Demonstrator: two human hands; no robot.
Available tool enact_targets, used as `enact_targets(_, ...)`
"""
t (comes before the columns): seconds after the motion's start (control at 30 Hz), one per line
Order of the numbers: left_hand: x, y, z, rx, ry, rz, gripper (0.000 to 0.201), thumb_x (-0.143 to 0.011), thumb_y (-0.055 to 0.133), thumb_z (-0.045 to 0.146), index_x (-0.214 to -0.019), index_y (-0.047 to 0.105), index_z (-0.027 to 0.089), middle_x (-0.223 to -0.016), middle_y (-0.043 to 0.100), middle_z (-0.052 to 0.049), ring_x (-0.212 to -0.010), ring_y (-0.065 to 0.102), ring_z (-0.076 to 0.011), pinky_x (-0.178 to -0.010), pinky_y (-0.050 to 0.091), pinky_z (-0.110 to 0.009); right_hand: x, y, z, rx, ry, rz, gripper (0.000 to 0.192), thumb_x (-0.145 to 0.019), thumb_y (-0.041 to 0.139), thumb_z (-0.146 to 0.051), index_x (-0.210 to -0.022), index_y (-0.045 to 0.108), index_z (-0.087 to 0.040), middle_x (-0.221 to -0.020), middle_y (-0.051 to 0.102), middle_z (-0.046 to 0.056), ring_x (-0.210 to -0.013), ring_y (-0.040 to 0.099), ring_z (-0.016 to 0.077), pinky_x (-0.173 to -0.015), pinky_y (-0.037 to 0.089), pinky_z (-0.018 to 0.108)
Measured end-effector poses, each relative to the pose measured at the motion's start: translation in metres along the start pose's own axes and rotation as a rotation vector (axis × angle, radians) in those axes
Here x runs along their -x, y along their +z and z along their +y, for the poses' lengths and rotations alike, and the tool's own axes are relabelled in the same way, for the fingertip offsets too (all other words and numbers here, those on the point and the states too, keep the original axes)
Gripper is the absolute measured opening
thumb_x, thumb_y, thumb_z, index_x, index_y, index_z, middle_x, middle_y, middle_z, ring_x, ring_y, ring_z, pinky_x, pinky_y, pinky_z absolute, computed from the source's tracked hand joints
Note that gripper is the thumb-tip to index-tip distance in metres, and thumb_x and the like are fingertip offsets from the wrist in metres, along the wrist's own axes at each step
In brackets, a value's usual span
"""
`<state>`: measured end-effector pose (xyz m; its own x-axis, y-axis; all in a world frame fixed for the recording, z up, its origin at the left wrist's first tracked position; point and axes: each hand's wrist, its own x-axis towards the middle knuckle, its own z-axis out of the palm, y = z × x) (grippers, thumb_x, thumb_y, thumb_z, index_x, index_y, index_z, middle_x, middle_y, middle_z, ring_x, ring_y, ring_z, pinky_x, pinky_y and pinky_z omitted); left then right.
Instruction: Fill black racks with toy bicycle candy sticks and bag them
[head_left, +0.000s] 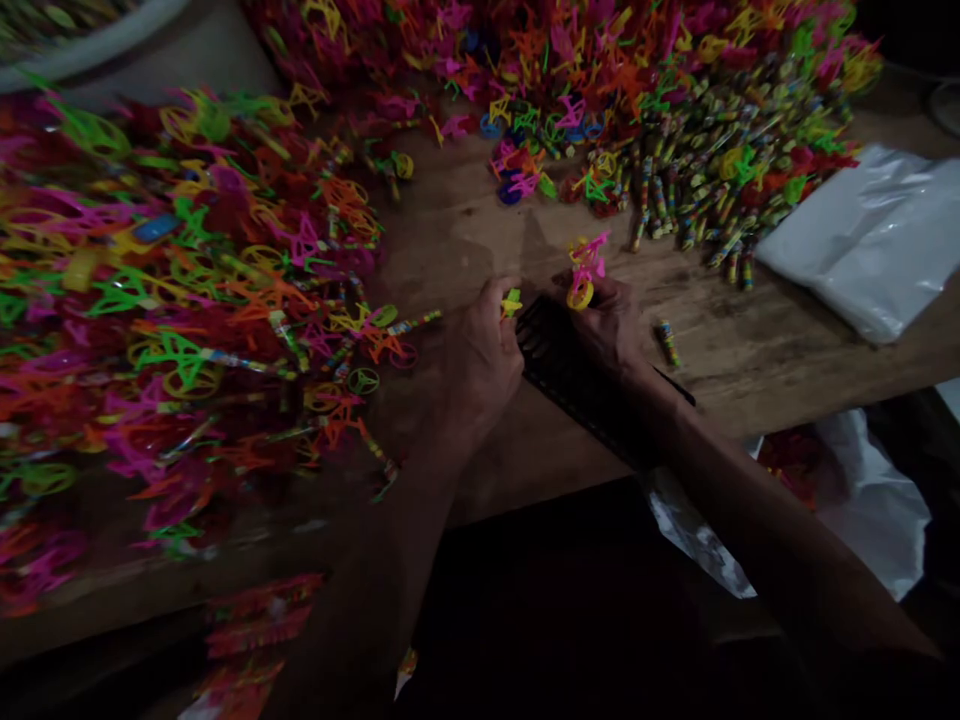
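My left hand is closed, with a small yellow-green plastic piece pinched at its fingertips. In my right hand is a pink and yellow plastic toy with a round wheel, looking like a tiny bicycle. Between and below the hands lies a black slotted tray, partly covered by the right wrist and forearm. A single candy-filled tube, striped in several colours, rests on the wooden table just right of my right hand.
A large heap of coloured plastic toys covers the table's left side; another heap lies at the back. Candy tubes are piled back right, beside a stack of clear plastic bags. A pale tub stands back left.
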<state>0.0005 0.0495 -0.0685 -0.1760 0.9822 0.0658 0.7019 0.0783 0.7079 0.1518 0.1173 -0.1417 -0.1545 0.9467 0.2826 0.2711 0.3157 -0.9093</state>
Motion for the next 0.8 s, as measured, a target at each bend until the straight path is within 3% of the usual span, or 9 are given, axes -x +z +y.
enact_targets(0.17,0.0,0.001,-0.007,-0.013,0.067,0.039,0.046,-0.085,0.056,0.003,-0.124,0.068,0.023,-0.096,0.073,-0.002,-0.092,0.069,-0.0218,-0.088,0.054,-0.031,-0.004,0.001,-0.004,0.217,-0.017,-0.044,0.019,-0.094,0.056,-0.034,-0.087,0.07,-0.023,-0.089,0.07,0.003,-0.086,0.064,0.0222,-0.083,0.053,0.038)
enact_targets(0.4,-0.005,-0.006,-0.014,0.017,0.084,-0.095,0.043,-0.088,0.052,0.007,-0.125,0.068,0.024,-0.109,0.074,-0.006,-0.102,0.069,-0.0253,-0.099,0.052,-0.039,-0.008,0.008,-0.011,0.459,-0.054,-0.1,0.016,-0.093,0.055,-0.027,-0.089,0.068,-0.02,-0.093,0.068,0.008,-0.078,0.058,0.0207,-0.074,0.045,0.033)
enact_targets(0.57,-0.008,-0.004,-0.024,0.077,0.129,-0.075,0.048,-0.087,0.055,0.009,-0.131,0.064,0.025,-0.113,0.074,-0.005,-0.102,0.069,-0.0235,-0.099,0.054,-0.037,-0.008,0.01,-0.017,0.528,-0.033,-0.129,0.015,-0.096,0.057,-0.027,-0.095,0.069,-0.019,-0.098,0.069,0.009,-0.083,0.06,0.0216,-0.072,0.041,0.032)
enact_targets(0.8,-0.015,-0.009,-0.026,0.015,0.159,-0.13,0.039,-0.085,0.058,0.013,-0.12,0.071,0.025,-0.103,0.076,-0.004,-0.099,0.07,-0.0247,-0.095,0.055,-0.037,-0.007,0.011,-0.021,0.57,-0.041,-0.166,0.021,-0.102,0.051,-0.028,-0.108,0.069,-0.019,-0.108,0.072,0.011,-0.091,0.064,0.0236,-0.07,0.042,0.03)
